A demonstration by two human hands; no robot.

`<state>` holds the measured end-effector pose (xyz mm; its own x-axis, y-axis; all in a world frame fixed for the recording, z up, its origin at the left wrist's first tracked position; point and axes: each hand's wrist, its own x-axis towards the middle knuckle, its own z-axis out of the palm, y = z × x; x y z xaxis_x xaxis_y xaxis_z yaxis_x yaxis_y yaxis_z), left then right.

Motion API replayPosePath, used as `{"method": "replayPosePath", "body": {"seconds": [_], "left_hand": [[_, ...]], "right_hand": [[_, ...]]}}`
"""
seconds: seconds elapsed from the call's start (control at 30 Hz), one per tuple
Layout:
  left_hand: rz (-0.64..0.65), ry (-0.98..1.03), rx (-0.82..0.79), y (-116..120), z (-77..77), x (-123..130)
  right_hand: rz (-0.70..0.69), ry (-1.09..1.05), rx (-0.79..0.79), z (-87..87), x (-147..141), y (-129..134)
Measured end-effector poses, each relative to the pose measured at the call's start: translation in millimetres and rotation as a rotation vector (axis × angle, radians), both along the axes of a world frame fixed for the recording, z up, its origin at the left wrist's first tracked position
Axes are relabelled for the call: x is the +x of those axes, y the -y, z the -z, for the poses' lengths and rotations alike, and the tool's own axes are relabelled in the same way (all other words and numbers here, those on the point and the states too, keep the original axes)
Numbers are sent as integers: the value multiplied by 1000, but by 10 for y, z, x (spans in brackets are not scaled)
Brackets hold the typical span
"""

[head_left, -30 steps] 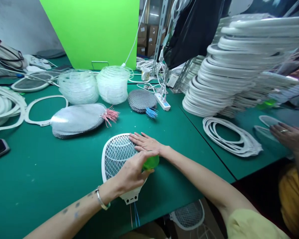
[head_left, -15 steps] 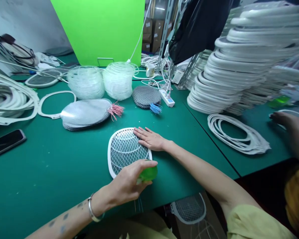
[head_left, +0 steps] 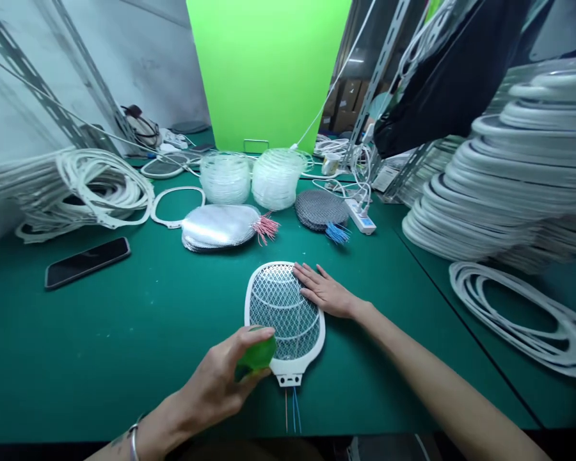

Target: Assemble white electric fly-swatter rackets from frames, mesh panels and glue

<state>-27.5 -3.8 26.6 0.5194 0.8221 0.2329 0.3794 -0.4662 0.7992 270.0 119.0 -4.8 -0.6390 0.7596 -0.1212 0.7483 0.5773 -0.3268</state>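
A: Where is the racket head [head_left: 288, 308] lying?
B: It is lying flat on the tabletop [head_left: 182, 333], with its narrow end pointing toward the near edge. An orange wire [head_left: 286, 410] and blue wires [head_left: 296, 410] are extending from that end.
A: What is the left hand [head_left: 221, 378] doing?
B: It is gripping a green piece [head_left: 260, 353] between thumb and fingers. The piece is overlapping the lower left rim in view; whether the two are touching, I cannot tell.
A: And the right hand [head_left: 327, 296]?
B: It is resting palm down, fingers extended, on the upper right rim and mesh.
A: Which items are lying beyond?
B: A silvery mesh stack [head_left: 218, 224] with pink wire ends is lying to the left. A dark mesh stack [head_left: 319, 209] with blue ends is lying to the right, near a power strip [head_left: 361, 218]. A phone [head_left: 87, 262] is lying farther left.
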Motion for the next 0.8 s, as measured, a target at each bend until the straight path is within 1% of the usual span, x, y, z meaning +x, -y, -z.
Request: {"method": "replayPosePath", "body": {"seconds": [0.07, 0.13, 0.23, 0.27, 0.3, 0.37, 0.4, 0.43, 0.47, 0.5, 0.53, 0.57, 0.6, 0.67, 0.7, 0.77, 0.8], "left_hand": [[-100, 19, 33, -50, 14, -93], [-187, 44, 47, -133, 5, -134], [-208, 14, -80, -334, -68, -129], [-239, 32, -111, -421, -101, -124], [-301, 64, -109, -515, -131, -127], [-471, 98, -5, -715, -161, -176], [-552, 80, 70, -812, -154, -229], [-624, 37, 139, -901, -129, -302], [-687, -25, 191, -977, -89, -389], [-743, -86, 218, -1036, -38, -485], [-788, -133, 216, -1076, 17, -579], [-809, -171, 193, -1096, 68, -662], [-808, -205, 175, -1099, 108, -724], [-814, -269, 221, -1062, 128, -763], [-830, -288, 288, -1029, 104, -736], [-838, -270, 466, -961, -3, -597], [-787, -237, 534, -935, -76, -495]], "right_hand": [[0, 2, -14, -12, -2, 7], [7, 3, -29, -30, -10, 12], [23, 0, -46, -62, -32, -2], [31, -2, -50, -74, -40, -9], [43, -4, -52, -84, -46, -10], [97, -10, -45, -99, -48, 29], [144, -11, -31, -99, -45, 83], [225, -16, -10, -91, -39, 165], [338, -27, 10, -75, -34, 277], [462, -36, 29, -49, -32, 415], [657, -77, 34, -14, -38, 570], [789, -102, 9, 26, -54, 733], [829, -119, -19, 69, -81, 890], [835, -172, -48, 144, -169, 1142], [855, -218, -54, 167, -222, 1221], [939, -352, -76, 165, -315, 1273], [988, -447, -100, 134, -346, 1257]]}}
